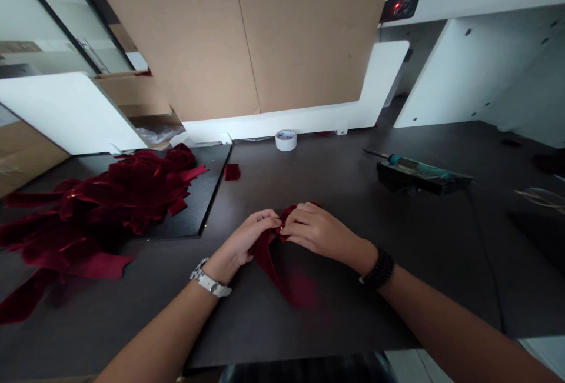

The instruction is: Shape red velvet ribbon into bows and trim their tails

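Both my hands meet over the dark table, closed on one dark red velvet ribbon bow (270, 259). My left hand (247, 233) pinches its left side, and my right hand (320, 230) grips close to its middle, where a tiny shiny spot shows between the fingertips. One ribbon tail hangs down toward the table's near edge, blurred at its end. Most of the loops are hidden behind my right fingers. To the left lies a heaped pile of red velvet bows (115, 195), partly on a black board (194, 218).
A roll of white tape (286, 140) stands at the back, and a small red velvet piece (232, 172) lies near the board. On the right, a glue gun-like tool (410, 165) rests on a black stand (424, 182), its cable trailing forward. Cardboard (265, 30) rises behind.
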The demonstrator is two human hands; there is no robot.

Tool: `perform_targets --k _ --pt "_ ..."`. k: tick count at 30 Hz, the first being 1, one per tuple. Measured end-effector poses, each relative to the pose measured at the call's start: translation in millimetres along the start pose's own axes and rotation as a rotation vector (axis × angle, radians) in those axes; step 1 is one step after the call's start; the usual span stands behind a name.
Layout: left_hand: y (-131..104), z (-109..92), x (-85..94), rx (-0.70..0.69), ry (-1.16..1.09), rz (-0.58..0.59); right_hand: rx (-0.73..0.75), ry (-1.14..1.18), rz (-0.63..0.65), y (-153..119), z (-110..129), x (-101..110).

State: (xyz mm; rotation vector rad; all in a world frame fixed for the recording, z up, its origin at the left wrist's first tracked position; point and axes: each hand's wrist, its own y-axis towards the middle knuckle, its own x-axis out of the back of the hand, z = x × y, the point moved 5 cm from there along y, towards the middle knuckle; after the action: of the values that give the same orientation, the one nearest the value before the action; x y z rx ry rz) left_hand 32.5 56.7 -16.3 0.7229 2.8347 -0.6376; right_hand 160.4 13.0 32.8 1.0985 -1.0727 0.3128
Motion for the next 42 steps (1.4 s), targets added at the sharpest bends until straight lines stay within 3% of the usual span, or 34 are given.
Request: perform_targets --k 11,25,31,42 --pt "-5.3 -4.8 -13.9 -0.098 0.029 0.043 0.038 0.005 -0.05 1.3 10.4 3.4" --pt "-2.1 1.1 -6.7 -0.034 0.084 0.076 -0.286 0.344 -0.058 0.0 -9.9 -3.9" --pt "-1.4 2.0 -7.7 -0.061 0.095 0.097 -0.387 0.423 -0.009 -0.7 -15.7 -3.4" --pt "-3.0 2.1 -11.3 -0.011 0.057 0.051 -0.56 0.51 -0.033 -3.2 -23.4 -5.7"
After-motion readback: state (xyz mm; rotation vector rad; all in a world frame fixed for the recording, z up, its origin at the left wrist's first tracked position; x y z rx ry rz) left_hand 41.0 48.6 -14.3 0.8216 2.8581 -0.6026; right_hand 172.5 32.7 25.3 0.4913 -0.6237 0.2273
